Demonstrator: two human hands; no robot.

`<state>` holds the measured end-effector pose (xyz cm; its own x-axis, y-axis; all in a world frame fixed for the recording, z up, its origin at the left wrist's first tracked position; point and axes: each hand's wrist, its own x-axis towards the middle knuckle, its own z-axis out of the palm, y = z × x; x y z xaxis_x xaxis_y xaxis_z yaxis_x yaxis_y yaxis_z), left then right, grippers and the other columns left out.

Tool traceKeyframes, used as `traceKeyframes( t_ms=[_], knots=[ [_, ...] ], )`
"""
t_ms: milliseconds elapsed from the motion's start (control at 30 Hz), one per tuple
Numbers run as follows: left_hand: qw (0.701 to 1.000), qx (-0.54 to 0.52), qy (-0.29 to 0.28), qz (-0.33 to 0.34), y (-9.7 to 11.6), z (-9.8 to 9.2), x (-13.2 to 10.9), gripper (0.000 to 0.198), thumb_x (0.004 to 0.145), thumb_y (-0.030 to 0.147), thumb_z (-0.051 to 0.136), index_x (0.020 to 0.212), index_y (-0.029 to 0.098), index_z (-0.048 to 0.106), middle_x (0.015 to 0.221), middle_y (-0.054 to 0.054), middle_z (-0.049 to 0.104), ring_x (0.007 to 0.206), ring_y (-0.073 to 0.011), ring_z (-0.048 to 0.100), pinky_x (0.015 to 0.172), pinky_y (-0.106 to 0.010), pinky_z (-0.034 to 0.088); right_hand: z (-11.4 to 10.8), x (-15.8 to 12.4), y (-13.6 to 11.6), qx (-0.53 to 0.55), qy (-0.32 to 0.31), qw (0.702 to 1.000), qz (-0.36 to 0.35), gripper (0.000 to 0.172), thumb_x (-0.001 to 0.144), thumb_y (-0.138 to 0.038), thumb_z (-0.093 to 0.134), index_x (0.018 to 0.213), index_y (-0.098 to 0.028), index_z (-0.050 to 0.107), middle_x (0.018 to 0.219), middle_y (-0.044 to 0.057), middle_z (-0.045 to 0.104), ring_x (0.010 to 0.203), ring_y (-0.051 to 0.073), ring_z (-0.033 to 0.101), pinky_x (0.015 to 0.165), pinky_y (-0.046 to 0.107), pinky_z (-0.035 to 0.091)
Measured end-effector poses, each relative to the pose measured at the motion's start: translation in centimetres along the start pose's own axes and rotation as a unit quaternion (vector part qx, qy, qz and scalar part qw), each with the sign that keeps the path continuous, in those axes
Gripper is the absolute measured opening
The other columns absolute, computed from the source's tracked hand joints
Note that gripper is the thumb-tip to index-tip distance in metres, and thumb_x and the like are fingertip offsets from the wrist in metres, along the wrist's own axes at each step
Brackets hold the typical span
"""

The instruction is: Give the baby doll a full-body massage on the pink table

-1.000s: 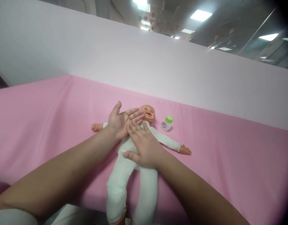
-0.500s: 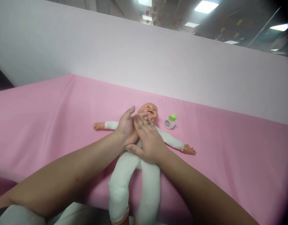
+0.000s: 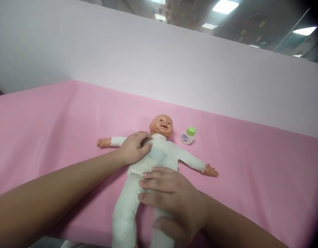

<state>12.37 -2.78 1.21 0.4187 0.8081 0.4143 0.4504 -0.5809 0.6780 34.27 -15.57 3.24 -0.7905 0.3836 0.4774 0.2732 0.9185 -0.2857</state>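
A baby doll point(image 3: 171, 151) in a white cloth body lies on its back, head away from me, arms spread to both sides. A faint bluish patch shows on its chest. My left hand point(image 3: 135, 147) rests on the doll's chest near the shoulder at the left, thumb and bent fingers apart, nothing held. Over the doll's hip and upper leg is my right hand point(image 3: 174, 199), fingers spread and slightly blurred; whether it touches the cloth I cannot tell. Beside the doll's head stands a small clear bottle point(image 3: 187, 137) with a green cap and a printed label.
A pink sheet point(image 3: 239, 165) covers the table beneath the doll, with folds at the left. Behind it rises a white panel point(image 3: 159, 65). Ceiling lights show above the panel.
My hands, laid together over the doll's chest before, have parted. The left moved slightly left onto the chest's side; the right came down and nearer. The doll's face and chest are now uncovered.
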Motion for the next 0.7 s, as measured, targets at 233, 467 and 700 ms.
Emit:
traceKeyframes(
  t_ms=[233, 467, 700],
  knots=[
    [1.000, -0.020, -0.018, -0.007, 0.0, 0.1, 0.0, 0.024, 0.096, 0.040, 0.060, 0.110, 0.026, 0.073, 0.105, -0.007, 0.071, 0.095, -0.0287, 0.064, 0.095, -0.045, 0.050, -0.6, -0.1, 2.3, -0.034, -0.126, 0.985, 0.110, 0.082, 0.096, -0.075, 0.052, 0.161, -0.026, 0.043, 0.170, 0.005, 0.038, 0.163, 0.033, 0.019, 0.132, 0.061, -0.003],
    [1.000, -0.022, -0.007, -0.009, 0.1, -0.2, -0.1, 0.027, 0.096, 0.039, 0.060, 0.115, 0.025, 0.073, 0.111, -0.009, 0.072, 0.103, -0.0310, 0.066, 0.101, -0.048, 0.050, -1.2, -1.9, 6.4, -0.074, -0.044, 0.962, 0.258, 0.070, 0.103, -0.065, 0.051, 0.163, -0.032, 0.038, 0.175, 0.003, 0.025, 0.163, 0.033, 0.017, 0.130, 0.064, 0.019],
    [0.952, -0.185, -0.219, 0.105, 4.0, -1.9, -3.2, 0.039, 0.088, 0.030, 0.067, 0.125, 0.028, 0.078, 0.121, -0.011, 0.077, 0.124, -0.0396, 0.066, 0.121, -0.059, 0.040, -1.1, -1.9, 7.6, -0.090, 0.063, 0.924, 0.366, 0.055, 0.107, -0.048, 0.046, 0.159, -0.028, 0.045, 0.156, 0.009, 0.057, 0.142, 0.032, 0.055, 0.116, 0.057, 0.046]
  ],
)
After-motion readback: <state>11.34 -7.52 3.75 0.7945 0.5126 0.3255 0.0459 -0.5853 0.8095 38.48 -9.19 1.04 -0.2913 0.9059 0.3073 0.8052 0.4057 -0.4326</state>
